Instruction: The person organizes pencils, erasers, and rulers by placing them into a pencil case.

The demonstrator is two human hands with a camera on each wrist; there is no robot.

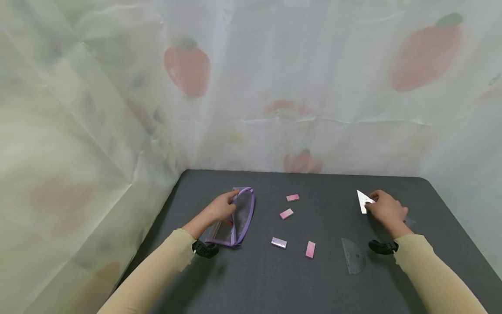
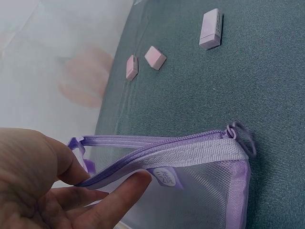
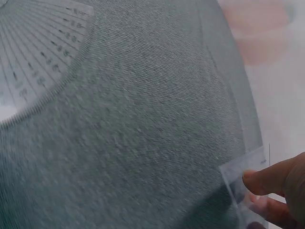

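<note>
We are looking across the grey table from our right hand, which is sitting at the lower right edge. Our fingertips are pressing on a clear plastic piece lying flat on the cloth. A protractor is lying well apart at the upper left. A pale curtain is hanging behind the table.

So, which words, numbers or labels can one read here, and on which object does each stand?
None can be read.
Small tag on purple mesh pouch: dark marks, too blurred.
Protractor: scale marks and numerals, too small.
Pink erasers and the set square: no readable print.
</note>
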